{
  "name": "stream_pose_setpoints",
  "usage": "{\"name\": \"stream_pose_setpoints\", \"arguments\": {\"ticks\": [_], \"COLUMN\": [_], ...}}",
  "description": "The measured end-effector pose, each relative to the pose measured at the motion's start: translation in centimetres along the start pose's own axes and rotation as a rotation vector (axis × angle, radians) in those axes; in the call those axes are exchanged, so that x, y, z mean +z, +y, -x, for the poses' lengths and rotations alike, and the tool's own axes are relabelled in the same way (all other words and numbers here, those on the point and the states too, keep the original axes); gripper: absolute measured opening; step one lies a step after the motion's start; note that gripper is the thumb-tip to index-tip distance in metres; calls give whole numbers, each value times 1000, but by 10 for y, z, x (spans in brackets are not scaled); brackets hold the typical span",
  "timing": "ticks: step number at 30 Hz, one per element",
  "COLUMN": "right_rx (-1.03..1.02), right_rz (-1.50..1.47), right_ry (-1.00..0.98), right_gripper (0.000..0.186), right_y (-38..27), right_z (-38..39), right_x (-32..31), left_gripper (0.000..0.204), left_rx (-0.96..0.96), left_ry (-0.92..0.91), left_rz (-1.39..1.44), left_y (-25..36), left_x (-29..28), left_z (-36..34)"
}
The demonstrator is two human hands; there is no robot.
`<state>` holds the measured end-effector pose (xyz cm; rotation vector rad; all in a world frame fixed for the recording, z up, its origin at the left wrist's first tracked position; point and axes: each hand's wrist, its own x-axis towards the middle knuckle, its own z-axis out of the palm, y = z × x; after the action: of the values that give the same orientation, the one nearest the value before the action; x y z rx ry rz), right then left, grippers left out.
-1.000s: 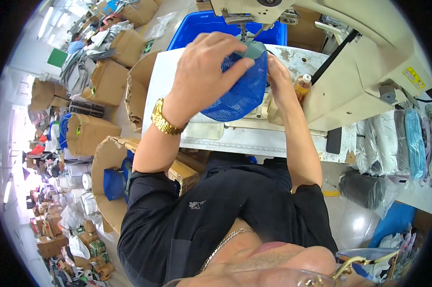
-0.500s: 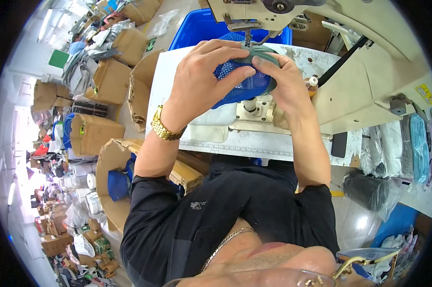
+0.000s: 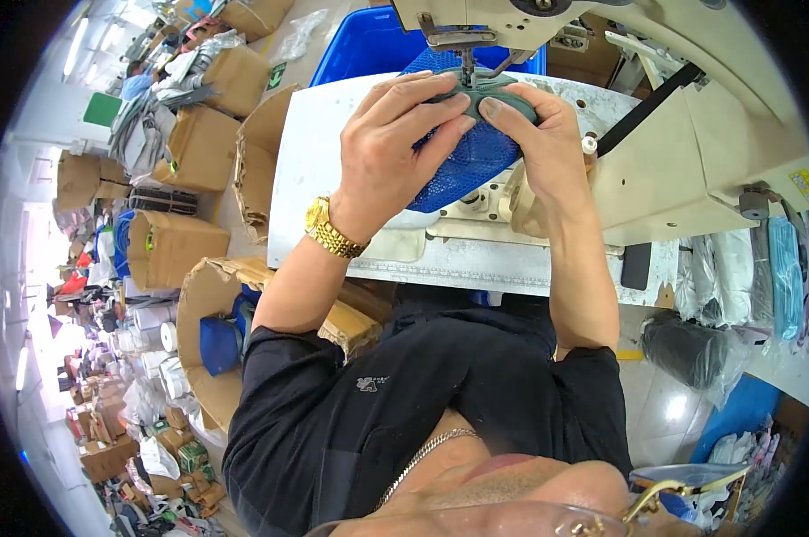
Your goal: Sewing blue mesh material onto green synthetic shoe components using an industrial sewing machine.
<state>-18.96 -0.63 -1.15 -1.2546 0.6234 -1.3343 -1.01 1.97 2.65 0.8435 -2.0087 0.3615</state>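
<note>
My left hand grips a piece of blue mesh with grey-green fabric along its top, just below the presser foot of the cream sewing machine. Its fingers are bent over the piece from the left. My right hand grips the same piece from the right, with the thumb on top of the green fabric and the fingers curled over its edge. Part of the piece is hidden under my fingers. A small bottle stands just right of my right hand.
A blue plastic bin sits behind the white work table. Cardboard boxes hold materials along the left. A dark phone-like object lies at the table's right. Wrapped rolls lie beyond it, on the right.
My right hand has come up from beside the mesh onto the green fabric with its thumb on top. The piece has turned and moved rightward under the presser foot, with my left hand following.
</note>
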Motion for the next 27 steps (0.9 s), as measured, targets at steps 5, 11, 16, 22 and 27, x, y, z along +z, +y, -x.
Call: {"name": "stream_pose_setpoints", "arguments": {"ticks": [5,11,16,22,27], "right_rx": [14,2,-19,-15,-23], "right_rz": [-15,-12,40,56,-4], "right_ry": [21,78,106,129,151], "right_gripper": [15,15,15,15,16], "right_y": [-1,-2,1,2,3], "right_z": [1,3,2,3,2], "right_x": [5,12,12,14,14], "left_gripper": [19,18,18,18,18], "left_rx": [-46,-14,-71,-122,-101], "left_ry": [13,-17,-73,-146,-147], "left_rz": [84,117,228,307,334], "left_y": [-6,-16,-21,-25,-29], "left_x": [0,-1,-3,-7,-6], "left_z": [3,0,-3,-4,-12]}}
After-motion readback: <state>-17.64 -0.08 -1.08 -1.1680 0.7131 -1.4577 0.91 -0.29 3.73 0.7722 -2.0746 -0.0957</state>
